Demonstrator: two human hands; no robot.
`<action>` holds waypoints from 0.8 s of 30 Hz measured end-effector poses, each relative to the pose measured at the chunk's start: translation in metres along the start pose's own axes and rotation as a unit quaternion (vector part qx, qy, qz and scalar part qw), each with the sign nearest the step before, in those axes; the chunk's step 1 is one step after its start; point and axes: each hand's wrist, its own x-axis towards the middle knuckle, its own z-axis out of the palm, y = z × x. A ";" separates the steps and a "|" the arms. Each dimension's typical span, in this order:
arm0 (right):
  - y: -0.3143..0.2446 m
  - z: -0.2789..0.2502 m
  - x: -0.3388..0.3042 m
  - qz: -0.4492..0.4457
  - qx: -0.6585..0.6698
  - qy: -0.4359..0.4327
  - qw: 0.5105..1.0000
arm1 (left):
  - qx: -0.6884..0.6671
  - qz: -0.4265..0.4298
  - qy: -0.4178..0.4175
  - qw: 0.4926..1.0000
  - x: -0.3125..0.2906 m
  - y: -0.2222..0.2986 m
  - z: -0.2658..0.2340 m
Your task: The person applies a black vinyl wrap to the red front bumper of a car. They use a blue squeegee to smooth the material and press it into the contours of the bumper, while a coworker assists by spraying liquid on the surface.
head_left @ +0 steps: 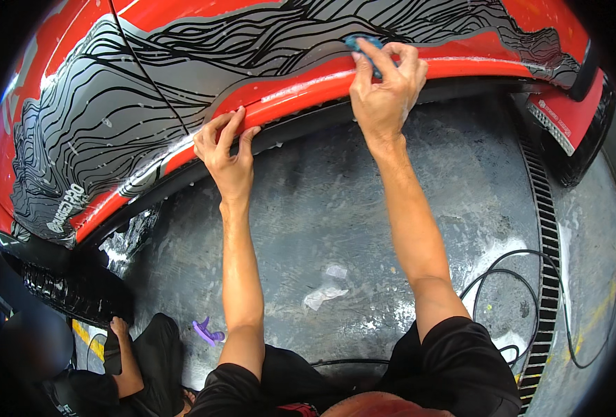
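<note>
The side of a red car (pixel 301 97) with a grey, black-lined wavy graphic (pixel 245 52) spans the top of the view. My left hand (pixel 228 156) rests its bent fingertips on the red sill below the door seam, thumb apart from the fingers, with nothing seen in it. Further right, my right hand (pixel 389 94) pinches a small blue cloth-like wad (pixel 365 50) against the panel where the graphic meets the red. My fingers cover part of the wad, so its exact kind is unclear. White wet streaks and droplets lie along the sill.
At lower left another person's arm (pixel 128 365) reaches to a black tyre (pixel 78 292). On the wet grey floor (pixel 308 229) lie a purple plastic piece (pixel 208 332) and a whitish scrap (pixel 325 297). A black hose (pixel 506 271) loops across a drain grate (pixel 546 229). A red mud flap (pixel 569 115) hangs at right.
</note>
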 end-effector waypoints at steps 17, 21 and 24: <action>-0.009 0.010 0.016 0.100 0.063 0.054 0.991 | 0.003 -0.003 -0.009 1.000 0.002 0.003 -0.002; -0.022 0.015 0.012 0.057 0.067 0.045 0.995 | 0.001 -0.007 -0.008 1.000 0.000 0.003 0.000; -0.008 0.009 0.020 0.100 0.063 0.072 0.990 | -0.002 0.001 -0.005 1.000 0.001 0.001 0.002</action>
